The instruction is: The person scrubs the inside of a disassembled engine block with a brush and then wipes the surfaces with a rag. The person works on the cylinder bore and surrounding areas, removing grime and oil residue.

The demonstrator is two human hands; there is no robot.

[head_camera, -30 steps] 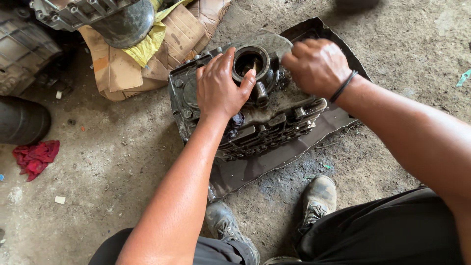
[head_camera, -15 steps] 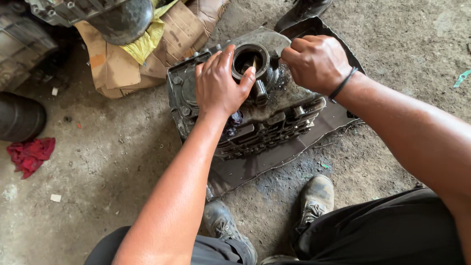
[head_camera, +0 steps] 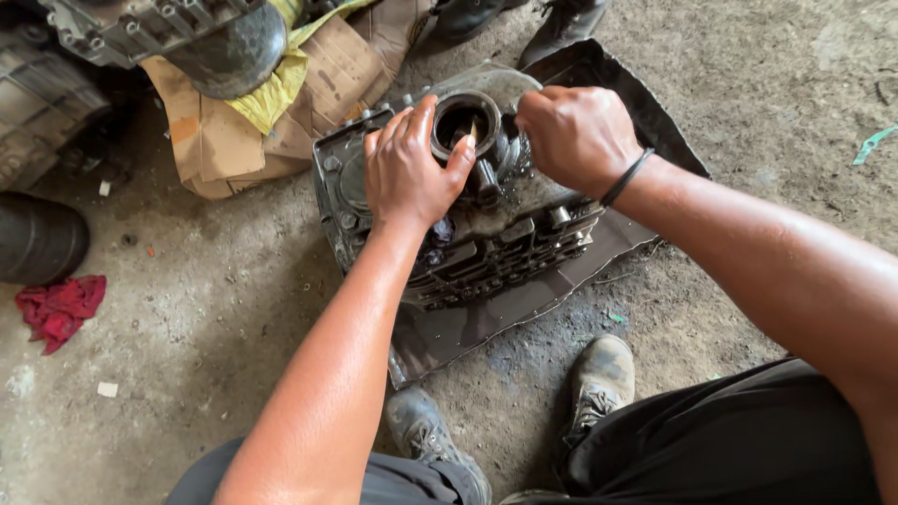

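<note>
A greasy metal engine block (head_camera: 496,252) lies on a dark sheet (head_camera: 486,323) on the concrete floor. My left hand (head_camera: 407,173) rests flat on its top, fingers spread, with the thumb against the rim of a round cylinder opening (head_camera: 465,122). My right hand (head_camera: 575,136), with a black band on the wrist, is closed into a fist just right of that opening, over parts of the block. What the fist grips is hidden.
Flattened cardboard (head_camera: 271,93) with a yellow rag and another engine part (head_camera: 178,37) lie at the upper left. A black cylinder (head_camera: 37,238) and a red rag (head_camera: 58,309) sit at the left. My shoes (head_camera: 599,383) are below the block; another person's shoes (head_camera: 519,19) are at the top.
Both hands stay on the block in nearly the same grip. The view has shifted slightly, bringing another person's shoes into sight at the top.
</note>
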